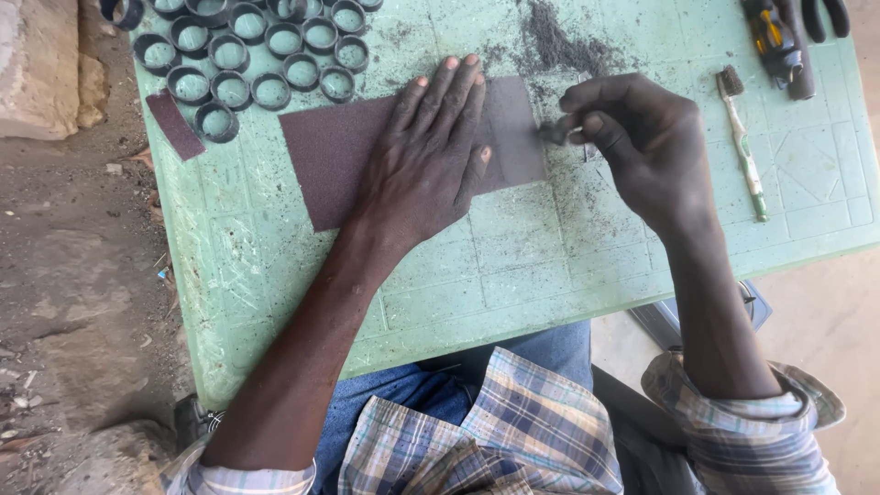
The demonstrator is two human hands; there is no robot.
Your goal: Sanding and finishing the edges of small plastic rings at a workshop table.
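Shirt [513, 431] nearest; left hand [431, 156] spread flat on sandpaper [330, 151], right hand [642, 137] pinching small dark piece [555, 134] at its edge, on bench [550, 266].

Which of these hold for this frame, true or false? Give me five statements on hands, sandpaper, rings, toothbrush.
1. The left hand lies flat on the sandpaper. True.
2. The right hand is empty. False: it pinches a small dark piece at the sheet's right edge.
3. The rings are stacked in one tall pile. False: they lie side by side at the far left of the table.
4. A toothbrush lies to the right of the right hand, untouched. True.
5. The sandpaper hangs over the table's near edge. False: it lies wholly on the table.
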